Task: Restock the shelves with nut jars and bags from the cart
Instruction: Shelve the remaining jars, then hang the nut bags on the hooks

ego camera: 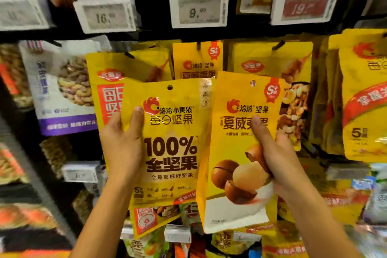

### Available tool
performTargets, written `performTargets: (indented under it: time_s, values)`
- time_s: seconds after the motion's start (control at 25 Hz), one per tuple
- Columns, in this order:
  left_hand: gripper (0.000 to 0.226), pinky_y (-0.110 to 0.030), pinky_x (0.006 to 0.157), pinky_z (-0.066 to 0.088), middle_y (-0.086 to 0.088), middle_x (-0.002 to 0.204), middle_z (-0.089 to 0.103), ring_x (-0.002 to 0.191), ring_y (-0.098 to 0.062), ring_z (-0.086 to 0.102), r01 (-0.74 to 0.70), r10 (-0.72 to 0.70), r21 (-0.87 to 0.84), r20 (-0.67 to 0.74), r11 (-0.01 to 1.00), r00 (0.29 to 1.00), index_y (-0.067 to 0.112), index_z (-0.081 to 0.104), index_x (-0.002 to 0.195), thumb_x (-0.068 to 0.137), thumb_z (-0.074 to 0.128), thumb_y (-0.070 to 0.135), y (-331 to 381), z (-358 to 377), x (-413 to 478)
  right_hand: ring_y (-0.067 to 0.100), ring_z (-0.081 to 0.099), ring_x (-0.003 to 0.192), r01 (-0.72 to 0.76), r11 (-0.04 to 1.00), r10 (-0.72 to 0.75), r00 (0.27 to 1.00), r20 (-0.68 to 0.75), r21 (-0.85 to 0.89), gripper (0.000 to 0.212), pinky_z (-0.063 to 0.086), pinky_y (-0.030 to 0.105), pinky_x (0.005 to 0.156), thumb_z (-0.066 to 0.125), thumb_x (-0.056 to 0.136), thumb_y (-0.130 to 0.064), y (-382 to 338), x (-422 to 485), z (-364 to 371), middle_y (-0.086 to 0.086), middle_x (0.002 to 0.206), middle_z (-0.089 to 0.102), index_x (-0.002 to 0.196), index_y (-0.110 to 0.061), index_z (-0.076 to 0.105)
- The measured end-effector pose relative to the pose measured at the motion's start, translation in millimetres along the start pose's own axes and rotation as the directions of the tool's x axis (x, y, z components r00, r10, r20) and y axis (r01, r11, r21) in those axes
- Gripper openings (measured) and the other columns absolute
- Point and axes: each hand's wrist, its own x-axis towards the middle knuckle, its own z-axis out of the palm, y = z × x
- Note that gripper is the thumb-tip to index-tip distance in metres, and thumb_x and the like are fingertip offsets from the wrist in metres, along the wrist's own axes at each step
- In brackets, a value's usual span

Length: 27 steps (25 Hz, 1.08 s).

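Head view: left hand (123, 144) pinches the yellow "100%" mixed-nut bag (173, 142) at its left edge, thumb on the front. Right hand (278, 157) grips the yellow macadamia bag (236, 153) at its right edge, thumb across the print. Both bags are upright, side by side, near side of the hanging bags (198, 60), below the price tags (199, 9). Fingers behind the bags are hidden; frame edges are blurred.

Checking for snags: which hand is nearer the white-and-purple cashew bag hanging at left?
Left. The left hand, holding the mixed-nut bag, is right of and below the white-and-purple cashew bag; the right hand, gripping the macadamia bag, is farther right, beyond both held bags.
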Motion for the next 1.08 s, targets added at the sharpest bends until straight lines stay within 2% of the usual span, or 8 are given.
performTargets:
  time_s: [0.16, 0.32, 0.48, 0.56, 0.68, 0.84, 0.92, 1.08]
  values:
    - [0.024, -0.027, 0.061, 0.048, 0.01, 0.07, 0.065, 0.066, -0.01, 0.061, 0.014, -0.013, -0.012, 0.071, 1.0, 0.997, 0.023, 0.058, 0.07, 0.092, 0.057, 0.033, 3.5, 19.7, -7.2, 0.001, 0.069, 0.072, -0.022, 1.0, 0.022, 1.0, -0.022, 0.016, 0.043, 0.049, 0.013, 0.053, 0.059, 0.059, -0.063, -4.7, -10.3, -26.6, -0.013, 0.087, 0.074, 0.093, -0.038, 0.069]
    - [0.02, -0.018, 0.062, 0.048, 0.009, 0.076, 0.066, 0.067, 0.001, 0.061, -0.001, 0.01, -0.072, 0.111, 0.997, 0.994, 0.025, 0.061, 0.074, 0.093, 0.058, 0.029, 32.2, 75.4, -23.4, -0.003, 0.062, 0.05, 0.003, 1.0, -0.002, 0.993, -0.118, 0.008, 0.043, 0.045, 0.011, 0.043, 0.059, 0.06, -0.058, -23.8, -14.4, -81.9, -0.014, 0.057, 0.067, 0.089, -0.028, 0.068]
    - [0.018, -0.04, 0.075, 0.054, 0.003, 0.081, 0.07, 0.079, -0.016, 0.067, 0.063, -0.039, -0.174, 0.137, 0.983, 0.99, 0.022, 0.062, 0.077, 0.093, 0.057, 0.029, 67.3, 143.4, -35.1, -0.003, 0.058, 0.042, 0.014, 0.996, -0.026, 0.989, -0.147, -0.087, 0.035, 0.039, 0.009, 0.037, 0.057, 0.063, -0.056, -48.5, -10.5, -130.1, -0.014, 0.047, 0.062, 0.081, -0.028, 0.069]
    - [0.017, -0.043, 0.078, 0.056, -0.002, 0.085, 0.072, 0.081, -0.02, 0.069, 0.071, -0.046, -0.207, 0.123, 0.976, 0.991, 0.02, 0.063, 0.08, 0.094, 0.057, 0.028, 80.0, 170.3, -37.0, -0.002, 0.058, 0.041, 0.019, 0.992, -0.037, 0.989, -0.144, -0.128, 0.034, 0.038, 0.009, 0.035, 0.056, 0.061, -0.059, -55.5, -6.7, -147.7, -0.014, 0.047, 0.063, 0.075, -0.03, 0.069]
    - [0.027, -0.052, 0.086, 0.052, -0.016, 0.1, 0.069, 0.095, -0.032, 0.066, 0.074, -0.064, -0.132, 0.082, 0.988, 0.995, 0.006, 0.063, 0.096, 0.093, 0.056, 0.032, 82.5, 194.3, -34.6, -0.001, 0.06, 0.043, 0.007, 0.994, -0.022, 0.991, -0.131, -0.113, 0.041, 0.039, 0.01, 0.036, 0.056, 0.059, -0.06, -58.2, -1.3, -162.5, -0.014, 0.051, 0.065, 0.08, -0.027, 0.067]
    - [0.052, -0.052, 0.097, 0.046, -0.015, 0.125, 0.06, 0.117, -0.031, 0.056, 0.132, -0.126, -0.046, 0.116, 0.99, 0.985, 0.001, 0.052, 0.126, 0.092, 0.054, 0.041, 73.1, 203.8, -41.5, 0.003, 0.06, 0.042, 0.018, 0.995, -0.031, 0.99, -0.136, -0.098, 0.05, 0.039, 0.01, 0.037, 0.056, 0.051, -0.067, -57.6, 2.6, -169.4, -0.011, 0.049, 0.063, 0.082, -0.03, 0.069]
    - [0.047, -0.05, 0.093, 0.049, -0.014, 0.118, 0.063, 0.112, -0.029, 0.059, 0.115, -0.112, -0.023, 0.118, 0.993, 0.987, 0.001, 0.055, 0.121, 0.093, 0.053, 0.039, 68.9, 205.2, -44.5, 0.003, 0.06, 0.042, 0.014, 0.996, -0.027, 0.989, -0.146, -0.09, 0.049, 0.039, 0.01, 0.037, 0.055, 0.052, -0.067, -55.7, 3.5, -171.7, -0.01, 0.048, 0.063, 0.082, -0.031, 0.07]
    - [0.018, -0.047, 0.083, 0.054, -0.008, 0.091, 0.066, 0.089, -0.025, 0.064, 0.077, -0.07, -0.062, 0.104, 0.995, 0.992, 0.018, 0.057, 0.083, 0.094, 0.054, 0.032, 70.2, 201.8, -43.6, 0.001, 0.061, 0.046, 0.005, 0.996, -0.018, 0.988, -0.151, -0.085, 0.045, 0.04, 0.011, 0.038, 0.056, 0.052, -0.067, -54.5, 3.9, -164.5, -0.013, 0.051, 0.064, 0.081, -0.036, 0.071]
